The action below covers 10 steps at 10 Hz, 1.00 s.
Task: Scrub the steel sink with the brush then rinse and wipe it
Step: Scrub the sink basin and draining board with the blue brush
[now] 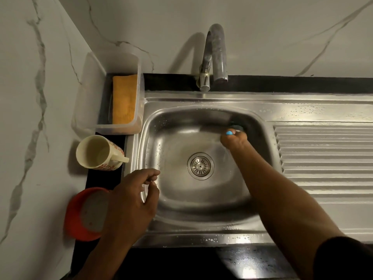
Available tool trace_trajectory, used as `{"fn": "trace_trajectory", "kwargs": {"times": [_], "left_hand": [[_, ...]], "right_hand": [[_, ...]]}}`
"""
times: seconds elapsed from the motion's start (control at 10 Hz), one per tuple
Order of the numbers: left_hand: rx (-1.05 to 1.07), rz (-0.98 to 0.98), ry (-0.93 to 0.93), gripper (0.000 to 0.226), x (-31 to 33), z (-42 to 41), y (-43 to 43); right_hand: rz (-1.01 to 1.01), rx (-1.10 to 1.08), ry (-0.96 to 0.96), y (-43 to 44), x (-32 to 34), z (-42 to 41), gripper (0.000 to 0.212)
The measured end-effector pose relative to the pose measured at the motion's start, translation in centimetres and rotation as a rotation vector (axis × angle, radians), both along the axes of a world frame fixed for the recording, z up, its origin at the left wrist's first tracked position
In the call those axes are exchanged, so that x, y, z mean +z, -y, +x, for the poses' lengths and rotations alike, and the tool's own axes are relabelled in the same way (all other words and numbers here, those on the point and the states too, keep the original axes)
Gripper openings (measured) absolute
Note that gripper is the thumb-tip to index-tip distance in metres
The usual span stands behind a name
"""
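Person is showing two bare forearms, left hand (131,201) wearing no ring or watch, right hand (234,139) wearing bright blue polish on its one visible nail, right arm wearing a dark sleeve (347,259) near the elbow.

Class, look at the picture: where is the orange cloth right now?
The orange cloth lies in the clear plastic tub on the counter left of the sink, at the back by the wall, with the mug just in front of the tub.
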<state>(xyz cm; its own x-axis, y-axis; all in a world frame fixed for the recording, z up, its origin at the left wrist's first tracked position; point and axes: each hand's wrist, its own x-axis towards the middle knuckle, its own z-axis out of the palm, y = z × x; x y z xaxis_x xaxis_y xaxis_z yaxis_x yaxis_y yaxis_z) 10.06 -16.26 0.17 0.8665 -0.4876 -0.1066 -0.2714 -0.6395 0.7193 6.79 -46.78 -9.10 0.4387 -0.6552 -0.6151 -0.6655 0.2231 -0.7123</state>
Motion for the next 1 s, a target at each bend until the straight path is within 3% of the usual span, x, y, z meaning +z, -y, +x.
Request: {"fn": "trace_trajectory", "kwargs": {"times": [0.1,0.2,0.3,0.4,0.5,0.6,0.7,0.8,0.9,1.0], "left_hand": [[0.005,-0.019,-0.035,0.040,-0.4,-0.1,-0.2],[0.017,0.028,-0.002,0.032,0.0,0.2,-0.7],[0.057,0.028,-0.047,0.032,0.1,0.4,-1.6],[0.064,0.034,-0.075,0.031,0.0,0.5,-1.8],[0.056,0.018,-0.024,0.031,0.1,0.3,-1.4],[0.060,-0.010,-0.022,0.031,-0.2,0.2,-1.1],[0.053,-0.029,-0.040,0.034,-0.9,0.2,-1.3],[0.040,-0.043,-0.051,0.037,-1.2,-0.1,-1.8],[0.048,-0.031,-0.036,0.037,-1.0,-0.1,-2.4],[0.056,-0.006,-0.012,0.036,-0.3,-0.4,-3.1]], "right_hand": [[0.105,-0.077,0.005,-1.5,-3.3,4.0,0.016],[0.462,-0.106,0.063,-6.2,-2.9,9.5,0.012],[0.836,-0.490,0.100,-10.6,-5.5,14.8,0.025],[0.919,-0.534,0.269,-12.1,-7.2,14.3,0.044],[1.044,-0.584,0.345,-9.1,-7.6,11.6,0.048],[0.857,-0.702,0.265,-2.5,-7.3,8.1,0.039],[0.829,-1.027,0.336,1.7,-8.0,5.6,0.042],[0.874,-1.132,0.358,1.3,-9.9,7.3,0.047],[0.888,-0.904,0.227,-3.3,-9.8,10.5,0.051],[0.870,-0.589,0.033,-8.8,-9.6,13.5,0.037]]}}
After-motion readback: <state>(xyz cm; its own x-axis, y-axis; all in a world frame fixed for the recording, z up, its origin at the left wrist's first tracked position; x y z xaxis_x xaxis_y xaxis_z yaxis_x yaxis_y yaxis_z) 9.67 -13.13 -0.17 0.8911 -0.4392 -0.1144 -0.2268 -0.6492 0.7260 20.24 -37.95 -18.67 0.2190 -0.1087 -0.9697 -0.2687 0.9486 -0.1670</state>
